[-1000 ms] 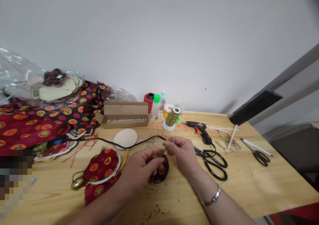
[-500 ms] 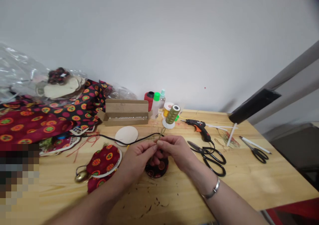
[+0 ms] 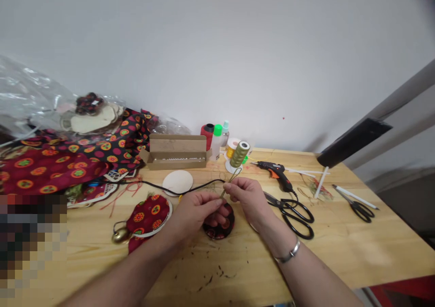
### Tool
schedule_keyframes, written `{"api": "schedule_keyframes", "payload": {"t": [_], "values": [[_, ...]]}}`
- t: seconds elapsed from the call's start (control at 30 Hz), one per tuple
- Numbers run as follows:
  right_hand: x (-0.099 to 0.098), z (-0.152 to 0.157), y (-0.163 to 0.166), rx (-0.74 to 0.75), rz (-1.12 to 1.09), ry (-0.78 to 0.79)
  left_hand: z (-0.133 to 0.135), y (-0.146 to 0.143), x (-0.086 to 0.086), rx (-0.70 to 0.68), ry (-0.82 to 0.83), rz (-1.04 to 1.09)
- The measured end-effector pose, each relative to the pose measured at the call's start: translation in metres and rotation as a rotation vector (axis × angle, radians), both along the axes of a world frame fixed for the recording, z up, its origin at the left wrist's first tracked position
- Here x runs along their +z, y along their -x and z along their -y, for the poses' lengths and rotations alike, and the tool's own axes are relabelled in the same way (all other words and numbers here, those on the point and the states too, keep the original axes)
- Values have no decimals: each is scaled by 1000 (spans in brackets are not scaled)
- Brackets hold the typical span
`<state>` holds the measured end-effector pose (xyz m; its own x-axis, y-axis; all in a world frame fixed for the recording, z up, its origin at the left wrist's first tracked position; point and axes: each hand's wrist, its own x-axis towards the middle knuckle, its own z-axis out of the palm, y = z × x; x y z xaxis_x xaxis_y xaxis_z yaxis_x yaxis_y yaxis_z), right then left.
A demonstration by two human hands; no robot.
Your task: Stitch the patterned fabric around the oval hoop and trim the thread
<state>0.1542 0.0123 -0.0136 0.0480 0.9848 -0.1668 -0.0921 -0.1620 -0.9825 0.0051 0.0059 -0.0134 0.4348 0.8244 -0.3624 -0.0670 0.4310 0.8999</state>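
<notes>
Between my two hands is a looped bunch of thin olive-green thread (image 3: 234,175). My left hand (image 3: 200,211) pinches its lower part between thumb and forefinger. With the thumb and fingertips of my right hand (image 3: 243,196), I grip it higher up, and a loop sticks out above them. Below the hands lies a round dark patterned fabric piece (image 3: 219,227), partly hidden by my left fingers. The olive thread spool (image 3: 240,153) stands tilted just behind. A black cord (image 3: 200,187) runs across the table behind my left hand.
Black-handled scissors (image 3: 295,216) lie right of my right hand, with a glue gun (image 3: 275,173) behind them. Smaller scissors (image 3: 358,205) are farther right. On the left are a red patterned round piece (image 3: 149,214), a brass bell (image 3: 120,234), a white disc (image 3: 177,181) and an open cardboard box (image 3: 176,162).
My hands have drawn slightly apart. The thread loop now shows above my right fingers, where the hands were pressed together before. The view has shifted a little left.
</notes>
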Motion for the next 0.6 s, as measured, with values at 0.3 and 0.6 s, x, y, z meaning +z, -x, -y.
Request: {"api": "schedule_keyframes", "payload": {"t": [0.3,0.6], "values": [[-6,0,-2,25,-30,-36,-2,1,0,-16,-6,-59],[-2,5,4,7,-123,3,4,-3,2,-37,-147,-221]]}}
